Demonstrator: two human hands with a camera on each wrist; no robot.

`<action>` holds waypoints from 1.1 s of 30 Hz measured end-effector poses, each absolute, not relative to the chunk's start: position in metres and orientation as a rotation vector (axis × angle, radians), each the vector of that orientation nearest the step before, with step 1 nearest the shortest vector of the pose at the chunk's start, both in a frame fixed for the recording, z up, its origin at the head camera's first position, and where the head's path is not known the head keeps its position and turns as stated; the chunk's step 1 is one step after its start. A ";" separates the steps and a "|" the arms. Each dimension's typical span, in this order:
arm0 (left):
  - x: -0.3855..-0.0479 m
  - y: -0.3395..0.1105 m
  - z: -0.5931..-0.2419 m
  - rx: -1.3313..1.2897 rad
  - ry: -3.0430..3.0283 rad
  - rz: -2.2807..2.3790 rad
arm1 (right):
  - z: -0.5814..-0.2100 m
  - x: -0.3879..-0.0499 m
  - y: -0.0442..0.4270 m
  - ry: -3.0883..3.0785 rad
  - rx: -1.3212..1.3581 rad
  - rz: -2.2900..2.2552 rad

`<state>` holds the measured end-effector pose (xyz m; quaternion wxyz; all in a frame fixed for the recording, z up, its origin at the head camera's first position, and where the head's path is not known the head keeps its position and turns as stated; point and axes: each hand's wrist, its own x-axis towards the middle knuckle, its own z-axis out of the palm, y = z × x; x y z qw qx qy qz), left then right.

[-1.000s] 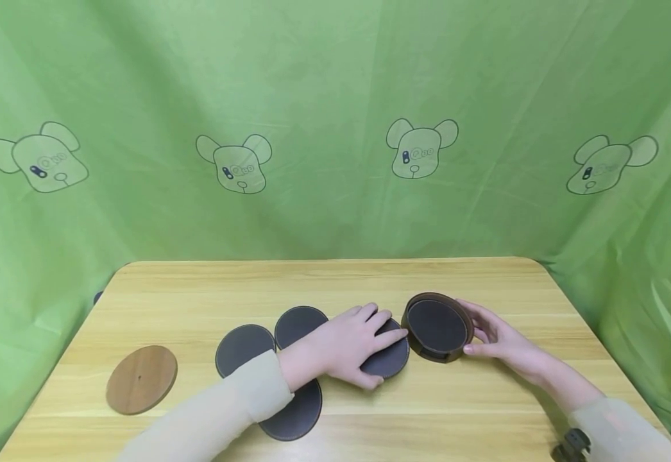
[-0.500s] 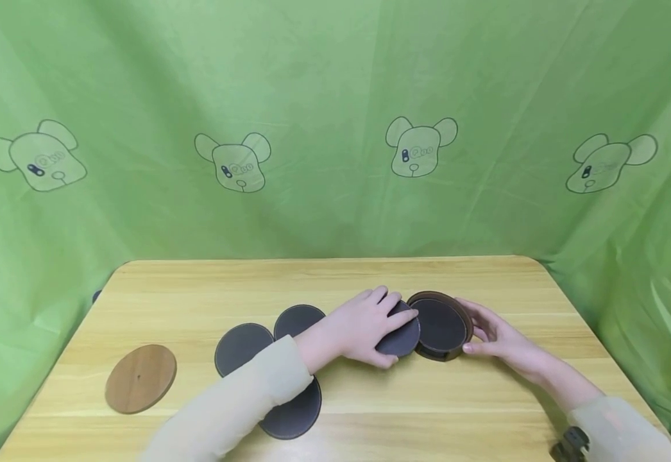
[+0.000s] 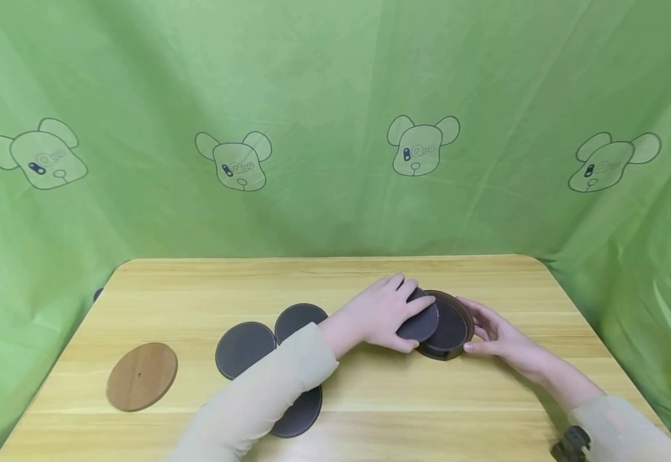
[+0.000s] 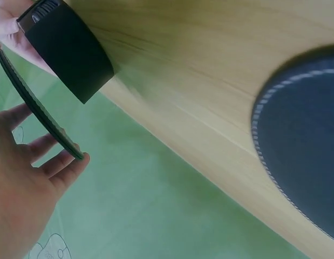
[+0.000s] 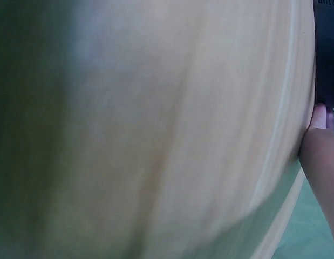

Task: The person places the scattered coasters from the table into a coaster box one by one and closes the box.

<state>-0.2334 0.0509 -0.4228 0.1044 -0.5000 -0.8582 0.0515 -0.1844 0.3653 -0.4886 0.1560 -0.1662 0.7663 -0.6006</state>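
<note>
Left grip (image 3: pixel 380 314) pinched a disc (image 3: pixel 419 325) by its edge, tilted over the left part of the holder (image 4: pixel 69 54); contact between them hard to tell. Right grip (image 3: pixel 496 335) clasped the holder's right side, likely to steady it. Three more discs (image 3: pixel 246 350) lay left on the bench (image 3: pixel 382 417).

Four bear-head outlines (image 3: pixel 419 140) are running in a row across the green curtain (image 3: pixel 324 212), from the upper left to the upper right of the head view. Each is bearing a dark blue capsule-shaped mark (image 3: pixel 407 154) where one eye is sitting, with pale lettering (image 3: pixel 423 151) following just to its right. The lettering is beginning with what is looking like a large Q; smaller rounded characters are trailing it, too faint for sure reading. At the lower left of the left wrist view, part of one outline is showing, its inner marks blurring beyond reading.
</note>
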 end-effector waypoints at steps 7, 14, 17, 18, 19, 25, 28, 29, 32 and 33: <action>-0.240 0.066 -0.420 -1.459 -2.584 0.174 | -0.490 -0.185 0.367 2.202 -0.485 -1.723; -0.244 0.081 -0.421 -1.460 -2.613 0.236 | -0.488 -0.184 0.365 2.202 -0.482 -1.717; -0.243 0.087 -0.421 -1.462 -2.621 0.257 | -0.487 -0.184 0.364 2.205 -0.485 -1.714; -0.243 0.089 -0.421 -1.463 -2.621 0.270 | -0.487 -0.184 0.364 2.205 -0.486 -1.714; -0.243 0.091 -0.421 -1.464 -2.618 0.285 | -0.487 -0.184 0.364 2.203 -0.486 -1.713; -0.243 0.101 -0.426 -1.474 -2.623 0.371 | -0.486 -0.183 0.364 2.201 -0.477 -1.704; -0.243 0.105 -0.429 -1.479 -2.617 0.377 | -0.486 -0.183 0.364 2.204 -0.472 -1.698; -0.243 0.106 -0.430 -1.481 -2.614 0.375 | -0.485 -0.183 0.364 2.205 -0.471 -1.696; -0.242 0.110 -0.432 -1.488 -2.608 0.384 | -0.485 -0.182 0.363 2.205 -0.471 -1.694; -0.242 0.111 -0.433 -1.490 -2.610 0.388 | -0.485 -0.182 0.363 2.205 -0.472 -1.695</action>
